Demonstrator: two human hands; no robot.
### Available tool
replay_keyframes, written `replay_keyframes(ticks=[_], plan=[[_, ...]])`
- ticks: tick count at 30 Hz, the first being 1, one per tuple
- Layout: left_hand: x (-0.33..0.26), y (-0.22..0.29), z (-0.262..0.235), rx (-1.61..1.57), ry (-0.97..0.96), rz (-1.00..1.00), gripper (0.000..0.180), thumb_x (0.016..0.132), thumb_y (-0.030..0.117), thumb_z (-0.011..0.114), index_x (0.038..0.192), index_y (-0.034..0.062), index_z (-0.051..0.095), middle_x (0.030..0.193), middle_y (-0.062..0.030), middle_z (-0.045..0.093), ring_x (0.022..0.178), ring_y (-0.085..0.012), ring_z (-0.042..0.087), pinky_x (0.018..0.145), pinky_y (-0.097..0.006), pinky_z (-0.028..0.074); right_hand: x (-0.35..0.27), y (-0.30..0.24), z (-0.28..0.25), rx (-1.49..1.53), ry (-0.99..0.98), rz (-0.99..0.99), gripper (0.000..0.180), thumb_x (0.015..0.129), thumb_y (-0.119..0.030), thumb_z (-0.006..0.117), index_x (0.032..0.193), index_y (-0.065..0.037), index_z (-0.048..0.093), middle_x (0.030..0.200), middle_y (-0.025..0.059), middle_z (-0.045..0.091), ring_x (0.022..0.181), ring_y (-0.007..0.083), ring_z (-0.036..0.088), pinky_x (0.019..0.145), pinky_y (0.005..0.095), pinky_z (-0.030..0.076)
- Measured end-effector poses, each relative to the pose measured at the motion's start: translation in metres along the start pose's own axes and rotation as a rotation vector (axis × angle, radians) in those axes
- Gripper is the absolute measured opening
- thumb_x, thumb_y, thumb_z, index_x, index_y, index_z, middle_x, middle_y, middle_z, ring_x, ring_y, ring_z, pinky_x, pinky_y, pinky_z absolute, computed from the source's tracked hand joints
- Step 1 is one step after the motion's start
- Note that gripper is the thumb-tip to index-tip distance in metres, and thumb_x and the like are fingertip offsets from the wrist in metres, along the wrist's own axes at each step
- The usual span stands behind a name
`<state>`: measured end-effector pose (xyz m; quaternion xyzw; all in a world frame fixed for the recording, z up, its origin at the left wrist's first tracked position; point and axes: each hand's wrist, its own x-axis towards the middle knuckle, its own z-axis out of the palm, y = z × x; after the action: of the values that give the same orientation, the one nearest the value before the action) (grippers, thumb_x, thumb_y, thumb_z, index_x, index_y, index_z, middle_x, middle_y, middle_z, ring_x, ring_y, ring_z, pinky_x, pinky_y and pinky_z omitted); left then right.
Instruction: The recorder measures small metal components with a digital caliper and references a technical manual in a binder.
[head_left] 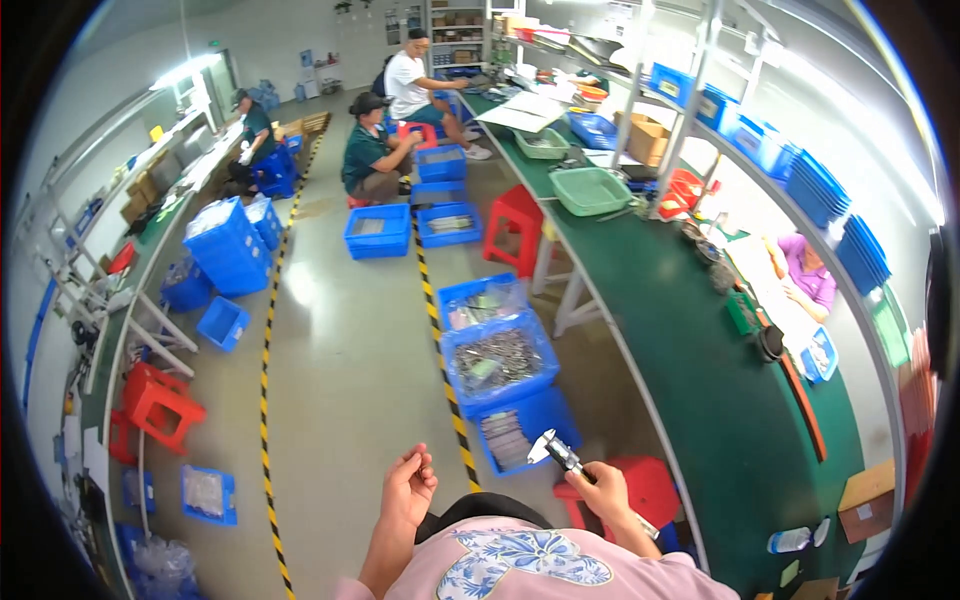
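Observation:
My right hand (pixel 602 492) is closed around a caliper (pixel 564 454), its metal jaws pointing up and to the left. My left hand (pixel 409 487) is raised in front of my body, its fingers curled and pressed together. Whether something small sits between those fingertips cannot be made out. Just beyond the caliper, a blue bin (pixel 556 411) holds a stack of grey flat pieces (pixel 506 440). Behind it stands another blue bin (pixel 546 382) heaped with small metal parts (pixel 497 358) in a clear plastic liner.
A red stool (pixel 640 492) stands by my right arm, below the long green workbench (pixel 690 350). Yellow-black floor tape (pixel 458 432) runs past the bins. Another red stool (pixel 512 232) is farther along. Co-workers sit ahead (pixel 372 150), and one person (pixel 806 275) is across the bench.

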<state>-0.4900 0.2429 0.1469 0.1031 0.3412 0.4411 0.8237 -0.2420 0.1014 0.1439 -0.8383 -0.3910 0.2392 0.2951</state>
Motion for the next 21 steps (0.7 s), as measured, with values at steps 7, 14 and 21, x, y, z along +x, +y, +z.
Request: replay_keyframes(ticks=[7,14,21], plan=[[-0.012,0.117,-0.117,-0.071,0.234,0.366,0.019,0.073,0.001,0.045,0.091,0.0054,0.051,0.074,-0.0024,0.053,0.057,-0.0103,0.047,0.05,-0.022,0.04,0.053,-0.126,0.111,-0.011,-0.22,-0.258,0.031,0.066,-0.029,0.06,0.078,0.0,0.058,0.065,0.0134,0.056,0.059,0.0245,0.054,0.054,0.0334,0.04],[-0.035,0.195,-0.172,-0.142,0.56,0.681,0.02,0.076,0.003,0.043,0.095,0.0049,0.049,0.077,-0.0011,0.051,0.056,-0.0082,0.043,0.048,-0.019,0.036,0.087,-0.227,0.18,-0.133,-0.496,-0.425,0.034,0.065,-0.035,0.056,0.082,-0.006,0.059,0.072,0.0149,0.058,0.069,0.0312,0.054,0.06,0.0376,0.043],[0.013,0.202,-0.177,-0.377,0.622,0.586,0.02,0.079,0.006,0.043,0.099,0.0059,0.048,0.072,0.0004,0.051,0.053,-0.0078,0.042,0.046,-0.02,0.036,0.15,-0.264,0.233,-0.176,-0.617,-0.416,0.03,0.066,-0.036,0.056,0.079,-0.009,0.059,0.069,0.0133,0.058,0.068,0.0304,0.055,0.061,0.0379,0.043]])
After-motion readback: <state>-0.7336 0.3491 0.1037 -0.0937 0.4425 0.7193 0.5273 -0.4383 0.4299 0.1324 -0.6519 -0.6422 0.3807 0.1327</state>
